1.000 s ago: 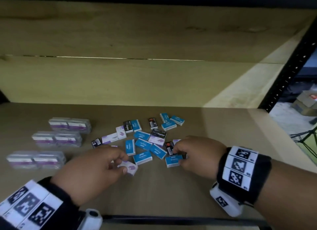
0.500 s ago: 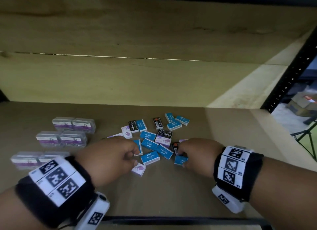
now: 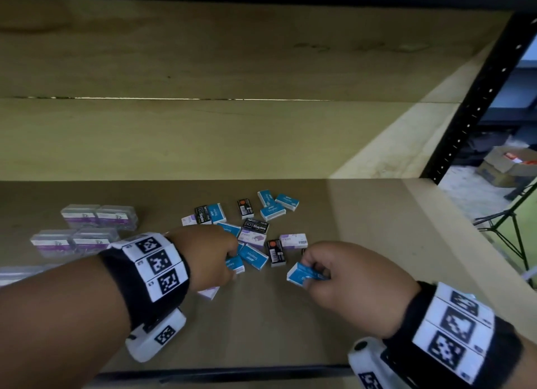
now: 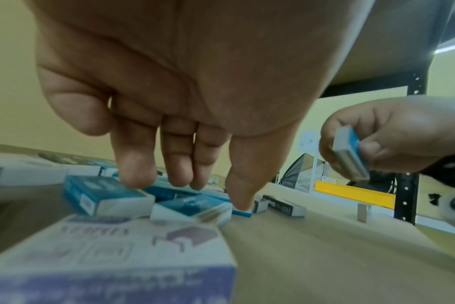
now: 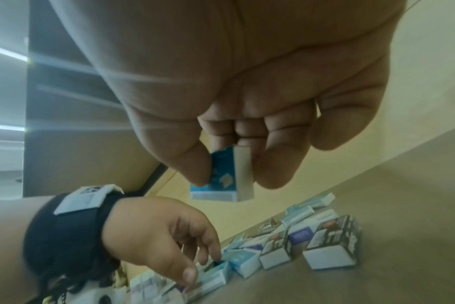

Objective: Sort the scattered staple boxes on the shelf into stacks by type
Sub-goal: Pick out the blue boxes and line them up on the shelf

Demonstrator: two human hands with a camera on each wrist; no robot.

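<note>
Blue, black and white-purple staple boxes point(image 3: 255, 225) lie scattered mid-shelf. My right hand point(image 3: 312, 272) pinches one blue box point(image 3: 299, 275) between thumb and fingers, lifted clear of the shelf to the right of the pile; the same box point(image 5: 226, 181) shows in the right wrist view. My left hand point(image 3: 215, 255) reaches down over the pile's left side. Its fingertips point(image 4: 135, 179) and thumb close on a blue box point(image 4: 192, 205) that lies flat among others. A white-purple box point(image 3: 208, 293) lies under my left wrist.
Clear plastic packs with purple labels point(image 3: 98, 216) sit in rows at the shelf's left. A black perforated upright point(image 3: 476, 107) bounds the right side, and a black rail point(image 3: 232, 372) the front edge. Beyond the shelf are a cardboard box point(image 3: 505, 165) and a tripod.
My right hand has lifted the blue box off the shelf and drawn it back toward me. My left hand left the white-purple box and moved forward onto the blue boxes.
</note>
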